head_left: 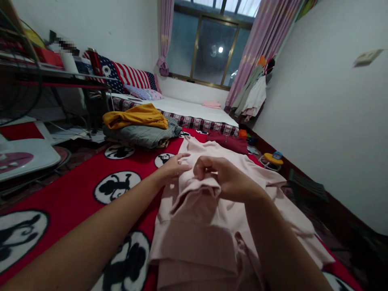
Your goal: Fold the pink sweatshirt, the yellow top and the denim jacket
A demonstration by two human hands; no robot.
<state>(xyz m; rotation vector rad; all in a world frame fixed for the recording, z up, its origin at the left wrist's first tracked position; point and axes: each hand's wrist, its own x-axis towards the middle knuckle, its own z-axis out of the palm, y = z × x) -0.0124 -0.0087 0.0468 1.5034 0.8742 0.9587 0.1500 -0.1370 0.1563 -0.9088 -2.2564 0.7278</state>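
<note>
A pale pink garment (194,238) lies spread over the red blanket in front of me, its long part running toward the bottom edge and one side reaching out to the right. My right hand (218,173) is closed on a raised fold of its cloth, fingers pinched at the top of the fold. Just left of it, my left hand (176,167) rests at the garment's left edge with fingers spread and thumb apart, touching the fabric. The exact part of the garment under the right fingers is hidden.
A red blanket (81,216) with black-and-white figures covers the bed. Folded clothes (142,135) with a mustard garment (136,116) on top stand at back left. A dark red folded garment (227,141) lies behind. A white-topped bed (188,107) stands below the window.
</note>
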